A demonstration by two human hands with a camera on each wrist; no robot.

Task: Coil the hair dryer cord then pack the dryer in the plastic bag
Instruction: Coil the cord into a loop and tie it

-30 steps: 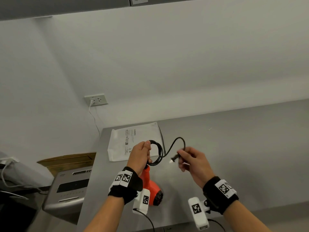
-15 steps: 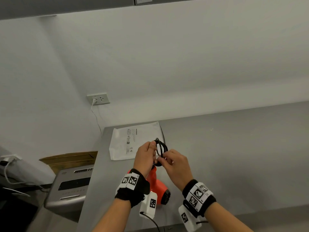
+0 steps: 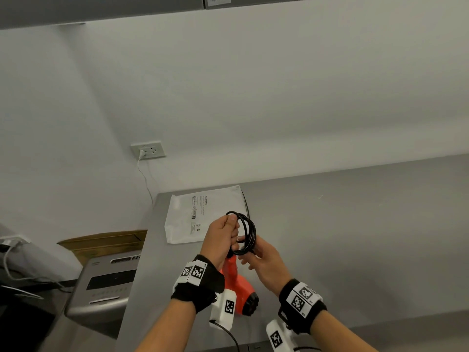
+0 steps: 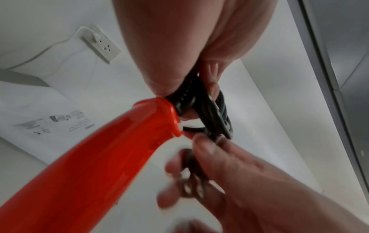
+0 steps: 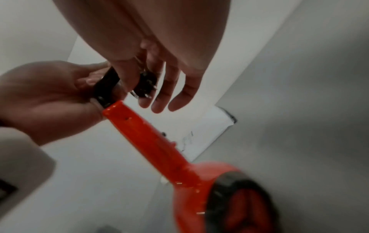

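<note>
Left hand grips coiled cord at dryer handle end. Right hand pinches plug, other fingers loose. Bag flat on counter.

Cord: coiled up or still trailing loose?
Coiled. The cord sits in stacked loops gripped by the left hand; the right hand holds its plug end against them.

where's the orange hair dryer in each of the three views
Head: hair dryer low centre, between the wrists, handle pointing up toward the coiled cord.
Left wrist: its handle runs from the lower left up to the centre.
Right wrist: handle from the centre down to the round body at lower right.
Shared landmark: the white plastic bag on the counter, also at and.
</note>
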